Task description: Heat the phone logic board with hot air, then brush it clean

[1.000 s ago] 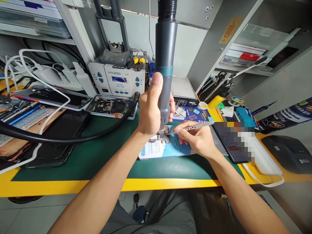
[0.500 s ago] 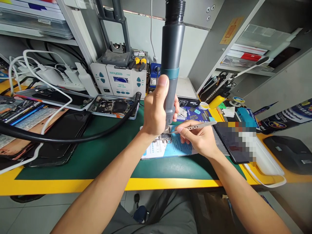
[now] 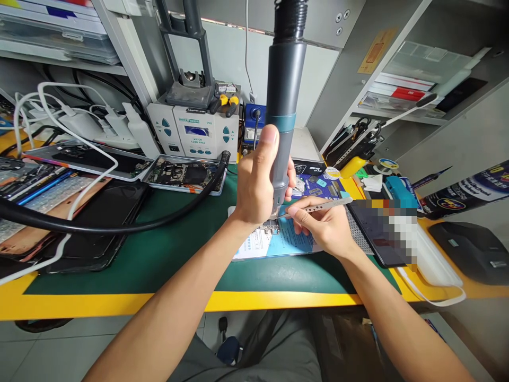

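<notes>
My left hand (image 3: 256, 180) is wrapped round a dark grey hot air gun handle (image 3: 285, 79), held nearly upright with its nozzle pointing down. Beneath the nozzle lies a small circuit board (image 3: 272, 229), partly hidden by the nozzle and my left hand. My right hand (image 3: 324, 223) pinches a pair of metal tweezers (image 3: 328, 205); their tips reach left to the nozzle's end, over the board. Whether the tips touch anything cannot be made out. The board rests on a blue and white printed pad (image 3: 286, 246).
A grey hot air station (image 3: 199, 130) stands at the back, its black hose (image 3: 119, 228) looping across the left. An opened tablet-like device (image 3: 186, 172) lies before it. Black panels (image 3: 95, 223) are stacked left. On the right are a dark phone (image 3: 377, 239) and a black can (image 3: 465, 193).
The hot air gun has shifted slightly right and down, its nozzle now covering more of the board. My right hand and the tweezers have hardly moved.
</notes>
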Action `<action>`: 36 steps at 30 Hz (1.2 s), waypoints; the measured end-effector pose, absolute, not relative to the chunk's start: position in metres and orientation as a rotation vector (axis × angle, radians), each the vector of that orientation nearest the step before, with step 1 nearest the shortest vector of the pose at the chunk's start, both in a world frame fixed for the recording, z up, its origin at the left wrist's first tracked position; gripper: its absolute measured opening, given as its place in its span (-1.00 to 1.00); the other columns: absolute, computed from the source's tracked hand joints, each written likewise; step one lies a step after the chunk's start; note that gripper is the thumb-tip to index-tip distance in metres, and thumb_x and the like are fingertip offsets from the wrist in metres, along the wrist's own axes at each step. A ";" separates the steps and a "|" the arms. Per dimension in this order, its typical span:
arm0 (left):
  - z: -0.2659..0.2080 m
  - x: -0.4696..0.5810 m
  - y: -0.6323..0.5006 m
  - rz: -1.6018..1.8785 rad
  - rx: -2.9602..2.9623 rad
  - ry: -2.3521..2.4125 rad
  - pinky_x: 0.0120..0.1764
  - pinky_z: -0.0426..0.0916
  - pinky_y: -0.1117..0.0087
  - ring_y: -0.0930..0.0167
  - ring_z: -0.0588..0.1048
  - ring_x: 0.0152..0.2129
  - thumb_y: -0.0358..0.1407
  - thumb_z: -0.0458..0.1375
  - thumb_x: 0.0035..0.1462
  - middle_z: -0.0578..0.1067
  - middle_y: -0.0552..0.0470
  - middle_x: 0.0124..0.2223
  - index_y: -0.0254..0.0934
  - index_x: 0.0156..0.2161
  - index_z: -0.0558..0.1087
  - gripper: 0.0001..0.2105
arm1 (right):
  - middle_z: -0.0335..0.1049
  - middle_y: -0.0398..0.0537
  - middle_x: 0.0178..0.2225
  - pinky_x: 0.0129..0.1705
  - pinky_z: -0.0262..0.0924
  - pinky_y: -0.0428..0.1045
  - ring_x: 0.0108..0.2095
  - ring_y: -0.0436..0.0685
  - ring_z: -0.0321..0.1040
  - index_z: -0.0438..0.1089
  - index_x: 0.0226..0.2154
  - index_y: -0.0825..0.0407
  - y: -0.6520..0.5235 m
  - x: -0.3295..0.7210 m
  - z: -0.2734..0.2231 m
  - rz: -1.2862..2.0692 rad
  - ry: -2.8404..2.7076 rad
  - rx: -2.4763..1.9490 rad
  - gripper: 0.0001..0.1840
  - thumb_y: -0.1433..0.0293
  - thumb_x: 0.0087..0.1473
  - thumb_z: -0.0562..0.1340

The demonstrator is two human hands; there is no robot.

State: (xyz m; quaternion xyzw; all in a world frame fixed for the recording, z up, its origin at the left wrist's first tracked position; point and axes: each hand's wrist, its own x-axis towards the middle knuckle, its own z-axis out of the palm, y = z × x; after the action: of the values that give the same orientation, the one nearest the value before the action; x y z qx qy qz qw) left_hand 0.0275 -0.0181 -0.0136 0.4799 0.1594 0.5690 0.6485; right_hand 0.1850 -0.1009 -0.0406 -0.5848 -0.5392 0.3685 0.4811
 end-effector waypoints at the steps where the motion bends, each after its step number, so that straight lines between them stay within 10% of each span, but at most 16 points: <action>1: -0.013 0.028 -0.019 1.291 1.094 0.365 -0.54 0.37 0.24 0.39 0.46 -0.65 0.55 0.18 0.35 0.49 0.01 -0.54 -0.14 -0.47 0.51 -0.22 | 0.50 -0.10 -0.59 -0.56 0.23 0.00 -0.61 0.08 0.37 0.69 -0.41 0.00 -0.101 0.185 -0.040 0.899 -1.313 -1.424 -0.47 -0.10 0.05 0.69; 21: -0.010 0.020 -0.019 1.209 1.067 0.450 -0.53 0.41 0.44 0.51 0.44 -0.64 0.48 0.08 0.50 0.49 0.16 -0.51 -0.23 -0.31 0.49 -0.24 | 0.50 -0.09 -0.63 -0.60 0.15 -0.01 -0.64 0.08 0.36 0.70 -0.40 0.01 -0.102 0.186 -0.041 0.896 -1.297 -1.436 -0.57 0.00 0.05 0.65; 36: -0.011 0.022 -0.012 1.291 1.075 0.436 -0.59 0.40 0.33 0.42 0.46 -0.67 0.64 0.21 0.22 0.49 0.04 -0.55 -0.19 -0.44 0.50 -0.16 | 0.49 -0.10 -0.62 -0.60 0.17 -0.02 -0.63 0.08 0.37 0.70 -0.39 0.01 -0.102 0.187 -0.042 0.896 -1.328 -1.431 -0.50 -0.06 0.07 0.69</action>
State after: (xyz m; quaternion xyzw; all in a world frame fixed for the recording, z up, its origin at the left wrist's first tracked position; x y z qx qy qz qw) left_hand 0.0221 -0.0119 -0.0109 0.4725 0.1916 0.5676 0.6464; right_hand 0.1873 -0.1024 -0.0415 -0.5856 -0.5435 0.3666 0.4767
